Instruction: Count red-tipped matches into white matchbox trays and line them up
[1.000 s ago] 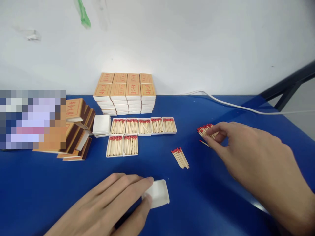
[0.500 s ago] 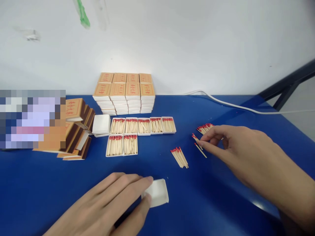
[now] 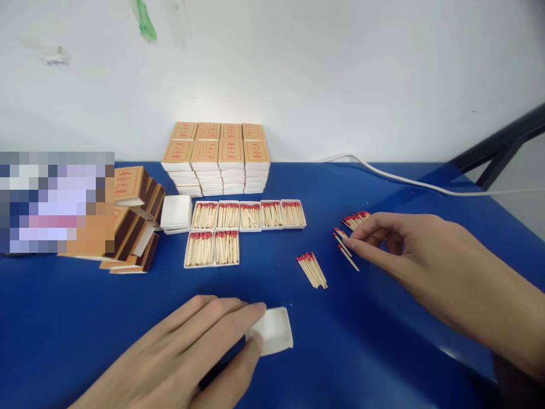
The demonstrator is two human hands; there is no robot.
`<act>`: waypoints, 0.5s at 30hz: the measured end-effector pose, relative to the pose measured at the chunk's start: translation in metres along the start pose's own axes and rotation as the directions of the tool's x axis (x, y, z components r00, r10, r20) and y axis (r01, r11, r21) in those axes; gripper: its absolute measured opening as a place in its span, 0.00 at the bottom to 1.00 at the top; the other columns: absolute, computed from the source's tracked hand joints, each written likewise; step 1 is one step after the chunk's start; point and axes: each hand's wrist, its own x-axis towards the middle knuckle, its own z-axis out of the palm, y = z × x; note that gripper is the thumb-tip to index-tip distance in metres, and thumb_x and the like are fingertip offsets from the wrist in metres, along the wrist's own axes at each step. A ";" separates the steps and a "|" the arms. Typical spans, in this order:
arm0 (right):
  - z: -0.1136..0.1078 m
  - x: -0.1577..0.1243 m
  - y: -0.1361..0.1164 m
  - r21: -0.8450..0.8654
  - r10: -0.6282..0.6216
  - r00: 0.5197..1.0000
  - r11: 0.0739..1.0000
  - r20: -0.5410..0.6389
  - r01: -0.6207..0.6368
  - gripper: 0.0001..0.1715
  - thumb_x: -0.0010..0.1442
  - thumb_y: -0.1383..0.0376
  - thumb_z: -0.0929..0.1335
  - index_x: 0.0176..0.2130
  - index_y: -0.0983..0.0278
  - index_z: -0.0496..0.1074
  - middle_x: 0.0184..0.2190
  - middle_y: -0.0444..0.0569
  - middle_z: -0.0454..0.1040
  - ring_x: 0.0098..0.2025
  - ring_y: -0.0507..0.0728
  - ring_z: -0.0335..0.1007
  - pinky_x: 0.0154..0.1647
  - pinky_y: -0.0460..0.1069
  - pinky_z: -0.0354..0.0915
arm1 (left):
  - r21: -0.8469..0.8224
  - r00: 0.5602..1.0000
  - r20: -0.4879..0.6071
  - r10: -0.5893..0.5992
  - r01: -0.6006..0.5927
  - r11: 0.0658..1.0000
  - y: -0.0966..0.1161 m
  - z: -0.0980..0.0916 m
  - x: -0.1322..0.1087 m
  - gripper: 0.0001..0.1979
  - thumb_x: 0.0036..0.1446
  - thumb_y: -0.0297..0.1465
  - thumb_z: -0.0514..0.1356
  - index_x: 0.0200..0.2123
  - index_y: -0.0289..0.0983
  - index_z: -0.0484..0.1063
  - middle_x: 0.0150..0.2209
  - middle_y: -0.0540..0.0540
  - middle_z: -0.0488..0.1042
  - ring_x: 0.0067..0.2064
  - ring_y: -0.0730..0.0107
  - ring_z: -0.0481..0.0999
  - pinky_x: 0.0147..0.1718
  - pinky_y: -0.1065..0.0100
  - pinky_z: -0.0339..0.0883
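My left hand (image 3: 187,352) has its thumb and fingers on the left end of an empty white matchbox tray (image 3: 279,329), which lies on the blue table (image 3: 264,284). Thumb and forefinger of my right hand (image 3: 409,250) are pinched at a red-headed match (image 3: 344,235), its lower end hidden by them. A couple of loose matches (image 3: 349,259) lie beside the fingertips, and a heap of matches (image 3: 355,219) is partly covered behind the hand. Between the two hands lies a small bundle of matches (image 3: 312,270), heads pointing away from me.
Several match-filled trays (image 3: 229,215) sit in two rows. Left of them are stacked white trays (image 3: 176,212) and leaning orange matchbox sleeves (image 3: 131,227). Closed matchboxes (image 3: 217,153) are stacked against the wall (image 3: 340,74). A white cable (image 3: 395,178) runs along the back right.
The view has shifted slightly. Near my right fingertips the loose matches lie a little more apart. My left hand keeps its place on the tray.
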 end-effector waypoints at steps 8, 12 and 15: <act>0.000 -0.004 -0.004 0.082 -0.077 0.994 0.994 0.083 0.070 0.35 0.70 0.29 0.67 0.36 0.52 0.84 0.33 0.48 0.84 0.34 0.62 0.79 0.36 0.56 0.67 | 0.017 1.000 -0.020 0.004 -0.004 1.000 0.000 -0.001 0.001 0.20 0.81 0.24 0.57 0.67 0.40 0.82 0.76 0.45 0.74 0.81 0.59 0.64 0.87 0.54 0.42; 0.008 -0.011 -0.002 0.053 -0.095 0.983 0.995 0.157 0.088 0.26 0.75 0.38 0.71 0.40 0.52 0.86 0.35 0.46 0.85 0.32 0.58 0.77 0.35 0.54 0.66 | 0.022 1.000 -0.008 -0.008 0.008 1.000 0.000 0.001 -0.003 0.21 0.81 0.25 0.57 0.67 0.41 0.82 0.77 0.47 0.75 0.82 0.59 0.65 0.88 0.53 0.43; 0.010 -0.014 -0.006 0.068 -0.097 0.976 0.994 0.194 0.085 0.25 0.75 0.40 0.71 0.37 0.52 0.85 0.31 0.45 0.84 0.30 0.57 0.75 0.32 0.53 0.64 | 0.013 0.999 -0.029 -0.020 0.020 1.000 0.001 0.002 -0.003 0.21 0.80 0.24 0.58 0.67 0.41 0.82 0.77 0.47 0.75 0.82 0.59 0.65 0.88 0.54 0.44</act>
